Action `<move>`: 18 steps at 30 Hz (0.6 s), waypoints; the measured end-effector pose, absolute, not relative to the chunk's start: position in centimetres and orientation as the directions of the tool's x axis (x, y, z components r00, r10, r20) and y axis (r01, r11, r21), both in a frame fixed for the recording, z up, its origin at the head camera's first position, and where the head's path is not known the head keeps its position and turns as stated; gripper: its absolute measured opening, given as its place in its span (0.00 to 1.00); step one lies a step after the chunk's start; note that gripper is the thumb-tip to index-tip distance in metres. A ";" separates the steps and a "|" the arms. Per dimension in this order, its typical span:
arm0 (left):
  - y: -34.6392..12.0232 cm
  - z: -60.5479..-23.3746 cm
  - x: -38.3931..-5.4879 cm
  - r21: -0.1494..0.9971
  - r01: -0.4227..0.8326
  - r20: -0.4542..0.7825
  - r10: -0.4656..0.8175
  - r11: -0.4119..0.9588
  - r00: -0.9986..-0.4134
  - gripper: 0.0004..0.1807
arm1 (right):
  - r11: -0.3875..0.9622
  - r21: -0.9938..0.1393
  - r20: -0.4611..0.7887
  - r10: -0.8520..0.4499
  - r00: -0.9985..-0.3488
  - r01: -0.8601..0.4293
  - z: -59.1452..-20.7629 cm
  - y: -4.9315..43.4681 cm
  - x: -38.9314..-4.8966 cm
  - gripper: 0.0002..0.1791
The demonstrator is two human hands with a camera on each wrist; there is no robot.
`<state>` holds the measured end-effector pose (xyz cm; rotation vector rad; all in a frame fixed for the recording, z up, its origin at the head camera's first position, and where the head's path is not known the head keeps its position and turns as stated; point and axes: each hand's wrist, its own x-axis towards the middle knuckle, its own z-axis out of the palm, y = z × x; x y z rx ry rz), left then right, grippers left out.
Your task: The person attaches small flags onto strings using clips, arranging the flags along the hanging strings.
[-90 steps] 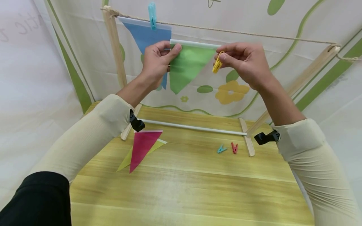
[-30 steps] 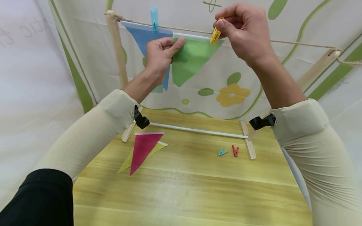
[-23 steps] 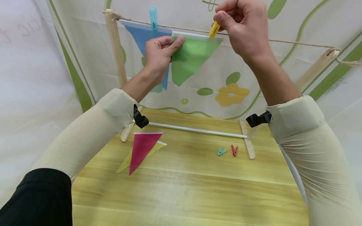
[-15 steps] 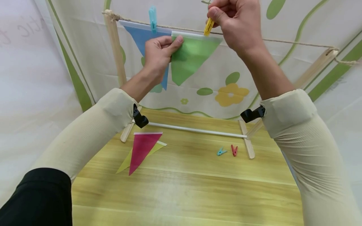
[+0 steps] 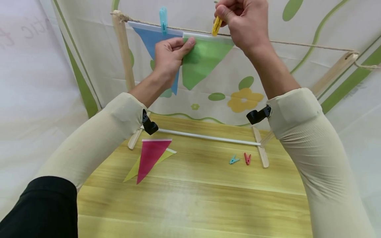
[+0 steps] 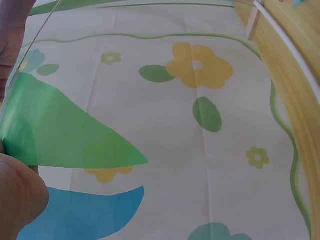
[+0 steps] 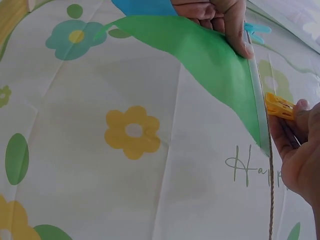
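My left hand (image 5: 169, 56) pinches the upper left corner of a green triangular pennant (image 5: 205, 56), holding its white top edge along the twine (image 5: 285, 43). Between the thumb and fingers of my right hand (image 5: 247, 24) is a yellow clothespin (image 5: 216, 27). In the right wrist view the yellow clothespin (image 7: 280, 106) meets the twine at the pennant's white edge; whether it grips both I cannot tell. Left of the green pennant hangs a blue pennant (image 5: 148, 36), held on the twine by a light blue clothespin (image 5: 163, 20).
Wooden posts (image 5: 122, 49) carry the twine at both ends, joined low down by a white rod (image 5: 205, 137). On the wooden table (image 5: 190, 198) lie a magenta pennant (image 5: 151, 157) over a yellow pennant (image 5: 132, 172), plus a teal clothespin (image 5: 233, 160) and a red clothespin (image 5: 247, 159).
Both hands have raised the green pennant to the twine. My right hand has let go of its right corner and moved the yellow clothespin up, then left along the top edge.
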<state>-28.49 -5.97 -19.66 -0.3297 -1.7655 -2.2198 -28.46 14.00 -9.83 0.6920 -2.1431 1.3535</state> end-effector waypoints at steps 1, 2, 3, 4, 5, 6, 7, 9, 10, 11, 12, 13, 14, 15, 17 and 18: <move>-5.9 -19.7 -28.5 0.909 0.361 0.352 -0.078 -0.210 -0.933 0.10 | 0.382 -0.653 0.652 -0.157 -0.742 -0.654 -9.8 14.1 -28.6 0.08; -5.9 -19.7 -28.6 0.909 0.360 0.352 -0.077 -0.211 -0.933 0.10 | 0.392 -0.648 0.648 -0.167 -0.743 -0.653 -9.9 14.1 -28.7 0.08; -5.9 -19.7 -28.6 0.909 0.362 0.353 -0.076 -0.209 -0.932 0.10 | 0.400 -0.643 0.645 -0.175 -0.743 -0.653 -9.9 14.1 -28.8 0.08; -5.9 -19.8 -28.6 0.909 0.363 0.355 -0.076 -0.206 -0.932 0.10 | 0.412 -0.635 0.644 -0.184 -0.743 -0.653 -9.9 14.2 -28.8 0.08; -5.9 -19.8 -28.7 0.909 0.362 0.354 -0.077 -0.204 -0.932 0.10 | 0.428 -0.624 0.643 -0.194 -0.741 -0.654 -9.9 14.2 -28.9 0.08; -5.9 -19.8 -28.7 0.911 0.360 0.351 -0.079 -0.204 -0.933 0.10 | 0.434 -0.620 0.641 -0.200 -0.741 -0.654 -9.9 14.2 -29.0 0.07; -5.9 -19.8 -28.7 0.912 0.358 0.349 -0.081 -0.202 -0.934 0.10 | 0.443 -0.614 0.639 -0.208 -0.741 -0.653 -9.8 14.1 -29.0 0.07; -5.9 -19.8 -28.8 0.913 0.357 0.347 -0.084 -0.198 -0.934 0.10 | 0.457 -0.607 0.631 -0.221 -0.744 -0.650 -9.8 14.1 -29.1 0.07; -5.9 -19.8 -28.8 0.913 0.357 0.347 -0.086 -0.196 -0.934 0.10 | 0.461 -0.606 0.626 -0.228 -0.746 -0.649 -9.8 14.1 -29.1 0.07; -5.9 -19.8 -28.8 0.912 0.359 0.349 -0.087 -0.196 -0.933 0.11 | 0.461 -0.609 0.618 -0.233 -0.751 -0.645 -9.7 14.0 -29.1 0.07; -5.9 -19.8 -28.8 0.912 0.360 0.350 -0.086 -0.195 -0.933 0.11 | 0.465 -0.610 0.612 -0.238 -0.754 -0.642 -9.7 14.0 -29.2 0.08; -5.8 -19.8 -28.8 0.912 0.361 0.351 -0.085 -0.193 -0.933 0.11 | 0.473 -0.607 0.607 -0.244 -0.757 -0.639 -9.7 14.0 -29.2 0.08; -5.8 -19.8 -28.8 0.912 0.361 0.351 -0.085 -0.194 -0.933 0.11 | 0.477 -0.606 0.602 -0.248 -0.759 -0.636 -9.7 14.0 -29.2 0.08; -5.8 -19.7 -28.8 0.912 0.362 0.352 -0.084 -0.196 -0.932 0.11 | 0.484 -0.604 0.597 -0.252 -0.762 -0.633 -9.7 14.1 -29.1 0.09; -5.8 -19.7 -28.8 0.911 0.359 0.350 -0.083 -0.203 -0.933 0.10 | 0.497 -0.597 0.588 -0.263 -0.765 -0.630 -9.7 14.1 -29.1 0.09; -5.8 -19.7 -28.8 0.911 0.357 0.347 -0.084 -0.206 -0.934 0.10 | 0.507 -0.588 0.587 -0.270 -0.763 -0.631 -9.7 14.1 -29.1 0.09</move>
